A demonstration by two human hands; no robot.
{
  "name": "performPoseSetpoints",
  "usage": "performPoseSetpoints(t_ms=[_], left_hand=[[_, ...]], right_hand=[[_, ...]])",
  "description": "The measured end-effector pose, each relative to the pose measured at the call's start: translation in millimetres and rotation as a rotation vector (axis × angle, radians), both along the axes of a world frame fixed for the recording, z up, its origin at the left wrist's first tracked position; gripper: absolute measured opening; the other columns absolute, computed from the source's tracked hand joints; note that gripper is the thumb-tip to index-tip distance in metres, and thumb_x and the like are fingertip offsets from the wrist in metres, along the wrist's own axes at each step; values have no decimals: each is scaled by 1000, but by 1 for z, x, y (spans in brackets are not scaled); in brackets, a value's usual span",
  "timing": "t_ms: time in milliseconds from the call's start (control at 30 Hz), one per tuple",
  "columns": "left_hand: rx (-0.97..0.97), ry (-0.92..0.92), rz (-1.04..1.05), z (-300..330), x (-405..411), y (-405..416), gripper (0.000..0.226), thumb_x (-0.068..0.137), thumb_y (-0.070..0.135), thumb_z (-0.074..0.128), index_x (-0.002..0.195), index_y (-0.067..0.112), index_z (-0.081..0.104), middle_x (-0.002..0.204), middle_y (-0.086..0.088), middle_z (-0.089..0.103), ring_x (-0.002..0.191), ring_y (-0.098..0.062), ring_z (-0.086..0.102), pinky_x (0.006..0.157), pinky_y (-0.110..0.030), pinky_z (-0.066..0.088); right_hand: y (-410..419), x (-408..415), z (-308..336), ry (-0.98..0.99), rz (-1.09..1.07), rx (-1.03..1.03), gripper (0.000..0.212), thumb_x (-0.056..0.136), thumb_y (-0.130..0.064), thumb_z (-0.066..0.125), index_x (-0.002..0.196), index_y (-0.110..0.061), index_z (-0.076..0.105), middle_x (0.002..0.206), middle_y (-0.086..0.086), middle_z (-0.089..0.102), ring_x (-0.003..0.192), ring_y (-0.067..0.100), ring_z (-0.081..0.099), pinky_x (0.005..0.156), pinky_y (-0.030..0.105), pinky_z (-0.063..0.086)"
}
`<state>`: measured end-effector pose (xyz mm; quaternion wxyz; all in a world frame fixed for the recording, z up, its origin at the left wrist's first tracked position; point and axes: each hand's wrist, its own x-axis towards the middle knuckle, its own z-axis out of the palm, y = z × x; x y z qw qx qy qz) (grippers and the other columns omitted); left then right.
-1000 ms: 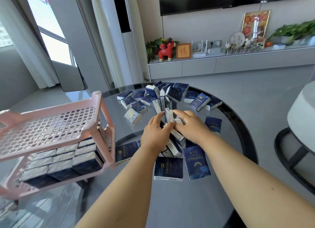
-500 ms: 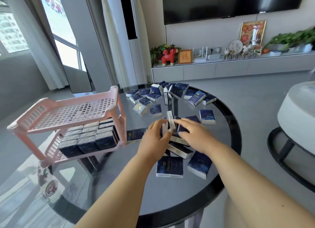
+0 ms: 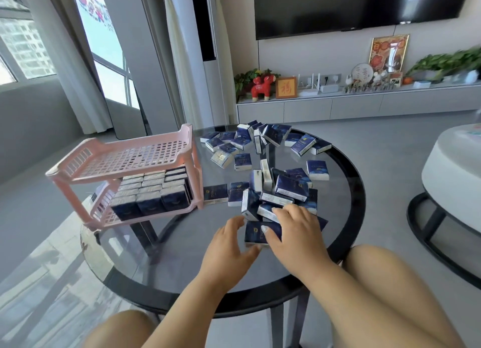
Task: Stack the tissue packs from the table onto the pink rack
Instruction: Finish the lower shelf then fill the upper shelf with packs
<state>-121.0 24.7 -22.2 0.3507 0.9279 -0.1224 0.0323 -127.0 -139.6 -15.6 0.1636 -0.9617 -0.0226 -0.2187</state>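
Several dark blue tissue packs (image 3: 291, 186) lie scattered and heaped on the round glass table (image 3: 182, 243). The pink rack (image 3: 125, 155) stands at the table's left edge. Its top shelf is bare, and its lower shelf holds tight rows of packs (image 3: 151, 194). My right hand (image 3: 294, 230) lies over the near end of the heap, with the thumb pressing flat on one pack (image 3: 253, 235) and the fingertips on the packs behind. My left hand (image 3: 229, 246) is spread beside that pack, and its fingers touch the pack's near left corner.
More packs (image 3: 260, 139) are piled at the table's far side. A white round stool (image 3: 453, 170) stands to the right of the table. My bare knees (image 3: 390, 282) sit below the near rim. A TV cabinet (image 3: 338, 105) runs along the back wall.
The view has pulled back and risen, so the rack looks smaller. Both hands have drawn toward me, from the middle of the heap to the nearest flat pack.
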Motion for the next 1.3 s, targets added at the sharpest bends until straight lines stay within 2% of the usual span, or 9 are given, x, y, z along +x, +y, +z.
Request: performPoseSetpoints(t_ms=[267,367,500,667,833,900,1100,1200,1300], left_hand=[[7,-41,-19,-5,-7,16,86,73,48,78,144,28,33,129,14,44,126,-5,38,102,-17,30],[89,-70,1,-6,-9,26,79,70,57,76,137,30,43,116,18,43,117,-4,35,95,-14,27],[116,-80,14,-7,-9,40,51,72,54,75,112,30,53,117,17,46,118,-9,38,88,-16,28],[41,-35,-1,-6,-11,41,70,67,60,76,123,28,47,118,21,46,119,-3,36,91,-17,31],[19,-30,-18,-4,-14,37,73,66,57,79,125,30,45,115,23,46,120,-2,37,93,-17,34],[12,-33,-19,-3,-15,37,76,65,53,81,126,28,43,115,22,45,121,-3,38,96,-18,36],[-29,-1,-21,-3,-15,38,79,58,55,85,119,32,41,109,24,48,108,0,45,83,-8,35],[-87,-18,48,-4,-15,38,79,58,49,87,119,30,40,107,18,53,101,-1,49,76,-3,36],[-217,-32,102,-5,-12,40,76,60,39,90,118,25,43,106,15,57,95,-3,57,80,-11,45]], right_hand=[[14,-15,3,20,295,78,52,88,-48,32,124,-17,53,121,-4,53,118,15,42,101,22,31],[18,-16,1,-13,334,130,51,90,-46,31,123,-14,54,119,-2,55,115,12,42,98,17,27],[20,-12,-4,-32,287,223,50,91,-45,31,118,-12,58,114,-1,54,110,12,44,95,17,30],[23,-10,-4,24,275,301,60,87,-51,28,116,-12,62,111,-3,51,109,7,42,92,14,29],[26,-9,-7,-2,253,212,42,88,-47,34,99,-14,59,104,0,56,102,18,48,86,26,37],[26,-8,-6,29,255,198,31,91,-42,42,100,-15,55,102,1,58,98,20,49,80,28,36],[23,-8,-7,23,258,315,13,92,-28,56,96,-19,49,92,-7,52,90,14,47,73,24,34],[21,-10,-10,-9,256,453,12,91,-27,58,94,-22,48,95,-7,51,90,8,46,74,14,35],[19,-11,-9,17,316,460,14,88,-23,61,96,-21,49,101,-8,49,96,4,45,81,7,33]])
